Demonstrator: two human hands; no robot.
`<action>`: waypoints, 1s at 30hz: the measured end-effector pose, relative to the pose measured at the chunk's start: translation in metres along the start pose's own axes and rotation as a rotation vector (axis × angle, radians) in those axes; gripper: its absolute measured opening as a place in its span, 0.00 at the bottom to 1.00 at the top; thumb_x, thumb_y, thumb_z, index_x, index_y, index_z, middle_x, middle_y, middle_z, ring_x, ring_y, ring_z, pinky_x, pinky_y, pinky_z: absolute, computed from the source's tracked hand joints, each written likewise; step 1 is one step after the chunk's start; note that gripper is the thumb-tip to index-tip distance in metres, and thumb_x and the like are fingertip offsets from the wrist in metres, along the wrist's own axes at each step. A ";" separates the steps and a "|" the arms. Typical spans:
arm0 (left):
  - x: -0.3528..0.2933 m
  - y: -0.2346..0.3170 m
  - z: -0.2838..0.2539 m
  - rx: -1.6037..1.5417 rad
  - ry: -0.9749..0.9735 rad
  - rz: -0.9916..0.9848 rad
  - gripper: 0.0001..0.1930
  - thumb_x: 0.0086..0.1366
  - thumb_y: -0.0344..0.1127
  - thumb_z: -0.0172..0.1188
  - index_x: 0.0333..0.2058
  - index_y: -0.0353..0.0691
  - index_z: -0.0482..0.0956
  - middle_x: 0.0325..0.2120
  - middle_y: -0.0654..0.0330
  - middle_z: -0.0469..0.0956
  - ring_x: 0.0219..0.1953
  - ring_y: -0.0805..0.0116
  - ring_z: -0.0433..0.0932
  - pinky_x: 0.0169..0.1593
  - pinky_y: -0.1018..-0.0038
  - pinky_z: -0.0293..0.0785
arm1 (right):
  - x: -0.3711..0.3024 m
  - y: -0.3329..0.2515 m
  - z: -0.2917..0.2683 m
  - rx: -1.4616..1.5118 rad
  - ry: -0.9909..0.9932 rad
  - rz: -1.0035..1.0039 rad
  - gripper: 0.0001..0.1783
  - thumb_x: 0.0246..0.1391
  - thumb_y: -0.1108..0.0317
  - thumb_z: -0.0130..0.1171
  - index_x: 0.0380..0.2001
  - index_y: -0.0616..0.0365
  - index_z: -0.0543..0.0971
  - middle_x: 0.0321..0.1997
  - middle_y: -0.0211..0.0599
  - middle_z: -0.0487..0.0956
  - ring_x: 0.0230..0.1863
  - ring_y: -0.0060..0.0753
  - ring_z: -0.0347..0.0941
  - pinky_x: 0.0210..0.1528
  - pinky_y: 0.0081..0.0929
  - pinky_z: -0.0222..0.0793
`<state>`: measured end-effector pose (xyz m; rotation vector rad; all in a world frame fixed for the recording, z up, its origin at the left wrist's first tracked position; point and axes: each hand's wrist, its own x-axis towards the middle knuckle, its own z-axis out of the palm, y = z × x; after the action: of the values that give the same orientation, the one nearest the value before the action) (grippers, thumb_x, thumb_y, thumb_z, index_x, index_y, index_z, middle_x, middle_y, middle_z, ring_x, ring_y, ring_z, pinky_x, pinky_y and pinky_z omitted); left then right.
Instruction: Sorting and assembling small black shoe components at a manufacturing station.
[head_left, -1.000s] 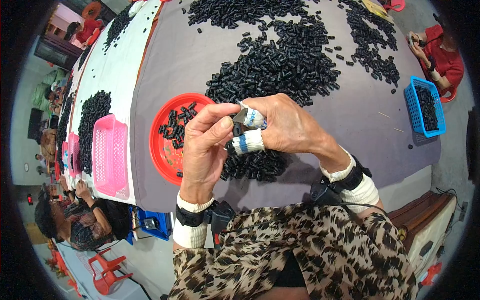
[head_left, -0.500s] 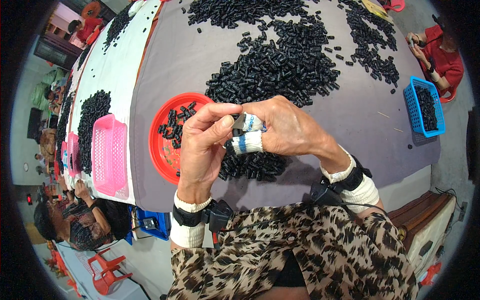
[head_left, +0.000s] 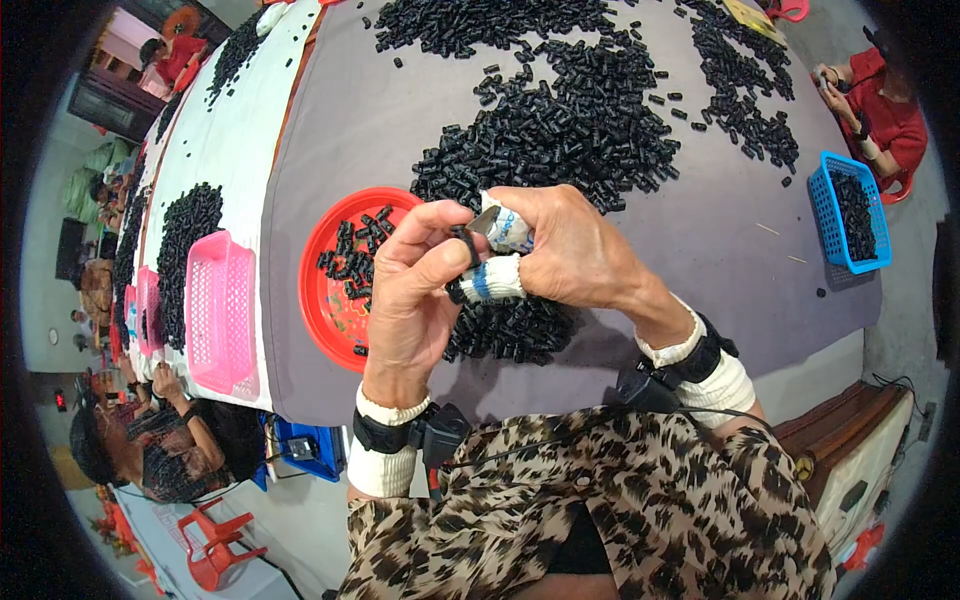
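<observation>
Grey cloth covers the bench (head_left: 330,150), strewn with too many small black plastic tubes (head_left: 580,110) to count. At its near edge, left hand (head_left: 415,300) and right hand (head_left: 570,255) pinch one small black ring (head_left: 468,243) between closed, tape-wrapped fingers (head_left: 492,282), beside one round red plastic tray (head_left: 335,295).

Small assembly workshop: long tables (head_left: 330,140) heaped with black plastic parts (head_left: 560,120), sorting baskets (head_left: 218,310), seated workers (head_left: 885,100).

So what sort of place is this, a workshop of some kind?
Probably a small hand-assembly or sorting workshop. Heaps of small black parts cover a long grey table, with a red tray and pink baskets for sorting, and other people sit working along the tables.
</observation>
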<state>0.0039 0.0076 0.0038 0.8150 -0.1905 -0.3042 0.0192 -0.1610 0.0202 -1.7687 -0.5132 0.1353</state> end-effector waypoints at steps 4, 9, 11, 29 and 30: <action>0.002 0.002 0.008 0.102 0.069 -0.011 0.12 0.55 0.25 0.57 0.40 0.33 0.74 0.32 0.58 0.78 0.34 0.73 0.77 0.41 0.79 0.73 | 0.000 0.002 0.001 -0.003 0.017 -0.009 0.18 0.35 0.59 0.67 0.22 0.62 0.74 0.19 0.38 0.74 0.20 0.31 0.70 0.24 0.29 0.65; 0.001 0.002 0.012 0.100 0.131 -0.013 0.11 0.56 0.25 0.56 0.40 0.31 0.74 0.31 0.57 0.78 0.33 0.73 0.77 0.39 0.80 0.73 | 0.000 0.003 0.002 -0.007 0.035 -0.017 0.18 0.34 0.60 0.67 0.22 0.62 0.73 0.19 0.39 0.75 0.20 0.32 0.71 0.24 0.29 0.65; 0.001 0.002 0.013 0.072 0.132 -0.044 0.13 0.56 0.25 0.56 0.41 0.30 0.73 0.31 0.56 0.78 0.33 0.72 0.77 0.39 0.79 0.74 | -0.001 0.003 0.001 -0.021 0.057 -0.002 0.18 0.34 0.60 0.67 0.22 0.63 0.73 0.19 0.40 0.75 0.20 0.34 0.71 0.24 0.29 0.65; -0.005 0.000 0.007 -0.026 0.093 -0.041 0.14 0.63 0.28 0.50 0.47 0.30 0.70 0.35 0.55 0.76 0.37 0.70 0.76 0.43 0.75 0.74 | 0.003 0.003 0.002 -0.006 0.044 -0.005 0.18 0.35 0.59 0.66 0.21 0.62 0.73 0.17 0.38 0.74 0.18 0.30 0.69 0.24 0.29 0.64; -0.005 -0.002 0.006 -0.027 0.094 -0.040 0.14 0.63 0.28 0.50 0.47 0.30 0.70 0.35 0.55 0.76 0.37 0.70 0.76 0.43 0.75 0.74 | 0.003 0.004 0.002 -0.006 0.042 -0.004 0.18 0.35 0.59 0.66 0.21 0.62 0.73 0.17 0.38 0.74 0.18 0.30 0.69 0.24 0.29 0.64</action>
<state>-0.0023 0.0041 0.0062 0.8051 -0.0818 -0.3050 0.0222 -0.1585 0.0158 -1.7728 -0.4868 0.0936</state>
